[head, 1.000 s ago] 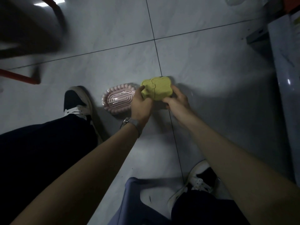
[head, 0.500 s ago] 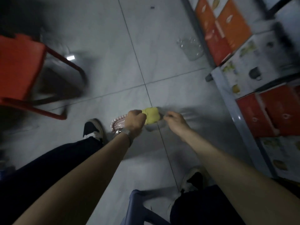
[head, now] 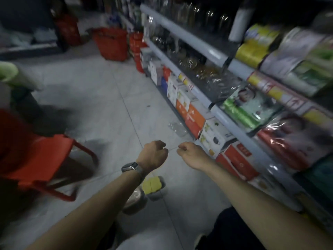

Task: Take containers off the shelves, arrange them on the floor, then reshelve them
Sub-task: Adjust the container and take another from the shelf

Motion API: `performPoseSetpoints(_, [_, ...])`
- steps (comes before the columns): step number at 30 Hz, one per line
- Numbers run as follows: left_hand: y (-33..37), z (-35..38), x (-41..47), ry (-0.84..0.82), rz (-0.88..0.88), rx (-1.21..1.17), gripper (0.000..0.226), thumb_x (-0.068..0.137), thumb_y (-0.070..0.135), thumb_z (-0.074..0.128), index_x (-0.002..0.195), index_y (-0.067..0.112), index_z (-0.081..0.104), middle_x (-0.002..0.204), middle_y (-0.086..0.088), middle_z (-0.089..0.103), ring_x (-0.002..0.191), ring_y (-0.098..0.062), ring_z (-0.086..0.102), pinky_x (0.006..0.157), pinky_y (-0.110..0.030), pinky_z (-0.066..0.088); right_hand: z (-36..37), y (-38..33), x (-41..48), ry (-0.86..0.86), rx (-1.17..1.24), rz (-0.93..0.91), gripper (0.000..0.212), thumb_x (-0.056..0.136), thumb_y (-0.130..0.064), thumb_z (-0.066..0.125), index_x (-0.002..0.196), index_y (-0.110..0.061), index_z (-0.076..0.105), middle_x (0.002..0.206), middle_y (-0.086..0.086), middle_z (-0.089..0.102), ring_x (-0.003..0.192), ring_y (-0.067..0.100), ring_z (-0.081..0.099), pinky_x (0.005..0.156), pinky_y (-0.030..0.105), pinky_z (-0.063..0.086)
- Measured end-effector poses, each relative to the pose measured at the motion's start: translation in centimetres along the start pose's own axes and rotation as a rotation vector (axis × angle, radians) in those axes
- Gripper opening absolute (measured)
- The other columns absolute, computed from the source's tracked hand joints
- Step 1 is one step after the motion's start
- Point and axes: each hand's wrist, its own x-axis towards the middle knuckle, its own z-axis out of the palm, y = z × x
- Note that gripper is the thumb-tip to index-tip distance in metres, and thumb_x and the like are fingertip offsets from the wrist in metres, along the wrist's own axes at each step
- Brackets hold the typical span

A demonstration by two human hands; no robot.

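Note:
A yellow container (head: 151,184) lies on the grey floor tiles, just below my left wrist. Beside it, mostly hidden under my left forearm, sits the pink oval dish (head: 135,195). My left hand (head: 153,156) is raised above the floor with its fingers loosely curled and nothing in them. My right hand (head: 189,153) hovers just to its right, fingers also loosely curled and holding nothing. The shelves (head: 212,91) run along the right, filled with glass jars, boxes and packaged goods.
A red stool (head: 45,159) stands at the left. Red baskets (head: 110,43) sit on the floor at the back. Boxes (head: 191,112) line the bottom shelf, with a clear plastic wrapper (head: 177,128) on the floor beside them.
Both hands have let go of the yellow container and lifted off it. My view has swung up from the floor towards the aisle and shelves.

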Motion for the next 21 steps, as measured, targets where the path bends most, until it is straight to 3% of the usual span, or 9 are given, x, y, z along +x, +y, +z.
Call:
performPoseSetpoints(3, [4.7, -2.0, -2.3, 0.031, 0.104, 0.072, 0.045, 0.098, 0.021, 0.052, 0.141, 0.014, 0.062, 0.142, -0.009, 0.063, 0.130, -0.029, 0.057, 0.107, -0.032, 0.045, -4.2, -1.3, -3.8, 0.110, -0.055, -0.037, 0.043, 0.104, -0.038, 0.047, 0.133, -0.009, 0.061, 0.133, 0.010, 0.065, 0.119, 0.029, 0.061, 0.102, 0.043, 0.049])
performPoseSetpoints(5, [8.0, -3.4, -3.8, 0.052, 0.188, 0.118, 0.043, 0.099, 0.022, 0.052, 0.140, 0.014, 0.062, 0.143, -0.007, 0.062, 0.129, -0.027, 0.058, 0.104, -0.030, 0.044, -6.9, -1.9, -6.3, 0.183, -0.083, -0.049, 0.040, 0.103, -0.044, 0.046, 0.126, -0.016, 0.063, 0.128, 0.005, 0.066, 0.111, 0.026, 0.063, 0.098, 0.043, 0.052])
performPoseSetpoints(8, [13.0, -5.0, -6.0, 0.052, 0.316, 0.157, 0.039, 0.102, 0.024, 0.050, 0.138, 0.015, 0.062, 0.140, -0.005, 0.063, 0.124, -0.025, 0.059, 0.102, -0.031, 0.045, -11.1, -2.4, -10.1, 0.268, -0.123, -0.061, 0.045, 0.099, -0.053, 0.043, 0.129, -0.026, 0.063, 0.133, 0.002, 0.065, 0.114, 0.026, 0.064, 0.099, 0.044, 0.053])
performPoseSetpoints(13, [20.6, -6.3, -8.9, 0.074, 0.473, 0.172, 0.037, 0.101, 0.028, 0.053, 0.134, 0.017, 0.065, 0.133, -0.006, 0.066, 0.113, -0.023, 0.063, 0.096, -0.034, 0.052, -17.9, -2.3, -16.2, 0.454, -0.173, -0.071, 0.043, 0.100, -0.051, 0.048, 0.129, -0.023, 0.064, 0.133, 0.006, 0.066, 0.115, 0.027, 0.063, 0.097, 0.041, 0.053])
performPoseSetpoints(17, [27.0, -6.2, -11.1, 0.081, 0.648, 0.220, 0.026, 0.104, 0.022, 0.053, 0.121, 0.011, 0.071, 0.113, -0.006, 0.072, 0.101, -0.024, 0.069, 0.088, -0.031, 0.055, -22.9, -1.8, -21.5, 0.607, -0.251, -0.071, 0.041, 0.100, -0.055, 0.044, 0.123, -0.028, 0.065, 0.128, 0.001, 0.068, 0.113, 0.026, 0.064, 0.094, 0.041, 0.054])
performPoseSetpoints(21, [33.9, -5.8, -13.1, 0.116, 0.730, 0.206, 0.038, 0.098, 0.030, 0.060, 0.134, 0.020, 0.067, 0.130, -0.006, 0.070, 0.118, -0.026, 0.065, 0.096, -0.030, 0.048, -28.1, -1.2, -27.1, 0.764, -0.312, -0.050, 0.037, 0.096, -0.056, 0.044, 0.114, -0.030, 0.063, 0.119, -0.002, 0.068, 0.106, 0.027, 0.066, 0.085, 0.041, 0.056])
